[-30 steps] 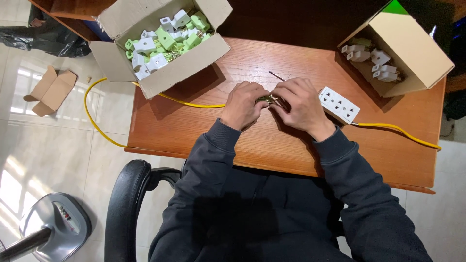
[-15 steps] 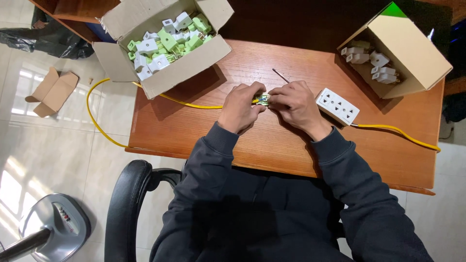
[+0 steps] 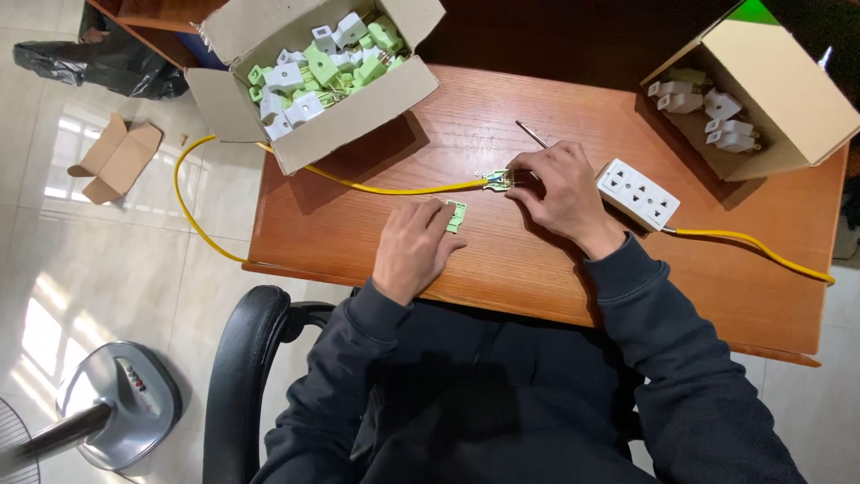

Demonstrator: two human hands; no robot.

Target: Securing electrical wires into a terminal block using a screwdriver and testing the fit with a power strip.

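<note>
A small green plug half [image 3: 457, 216] is seen lying on the wooden desk [image 3: 358, 224], at the fingertips of the left hand [image 3: 415, 249]. The left hand is laid flat, fingers loosely together, resting on the piece rather than pinching it. A second green plug part [image 3: 494, 180], with metal contacts showing, is fixed to the end of the yellow cable [image 3: 394, 188] and is pinched at its right end by the thumb and fingers of the right hand [image 3: 560, 193]. The two green pieces lie near each other but apart.

The pinched part is largely covered by the right fingers; its inner detail is too small to make out. A thin dark tool [image 3: 531, 134] is seen behind the right hand, its near end hidden by the knuckles. A white socket block [image 3: 638, 193] lies just beside the right wrist, its own yellow lead [image 3: 761, 246] running off to the right. The open box of green and white plugs [image 3: 313, 67] at upper left and the box of white plugs [image 3: 761, 90] at upper right are both cut off by the frame edge.

Compared with half a second ago, the hands, then joined over one assembled plug, have been drawn apart: the left hand has been lowered toward the body with the loose half, and the cable end has been kept in place by the right.
</note>
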